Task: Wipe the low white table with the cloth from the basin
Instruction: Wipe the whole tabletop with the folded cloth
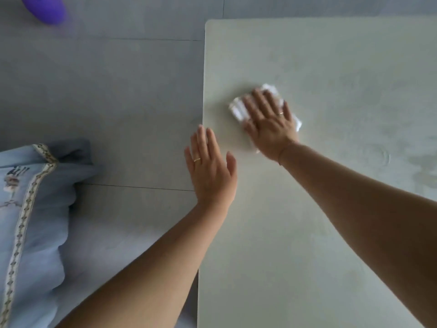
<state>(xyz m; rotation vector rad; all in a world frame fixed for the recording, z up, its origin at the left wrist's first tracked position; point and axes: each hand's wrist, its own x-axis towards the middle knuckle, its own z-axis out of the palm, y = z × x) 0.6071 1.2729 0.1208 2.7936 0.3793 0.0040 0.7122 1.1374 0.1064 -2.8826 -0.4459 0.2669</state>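
1. left hand (210, 166): lay palm down, fingers straight and close together, thumb held apart.
2. left forearm (146, 263): bare, reached up from the lower left.
3. right hand (269, 121): pressed flat, palm down, fingers straight and slightly spread.
4. right forearm (359, 200): bare, stretched in from the right.

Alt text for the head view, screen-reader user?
Right hand presses flat on a folded white cloth on the low white table, near its left edge. Left hand is open over that edge, holding nothing. Left of the table: grey tiled floor, a pale blue cushion, a blurred purple object.
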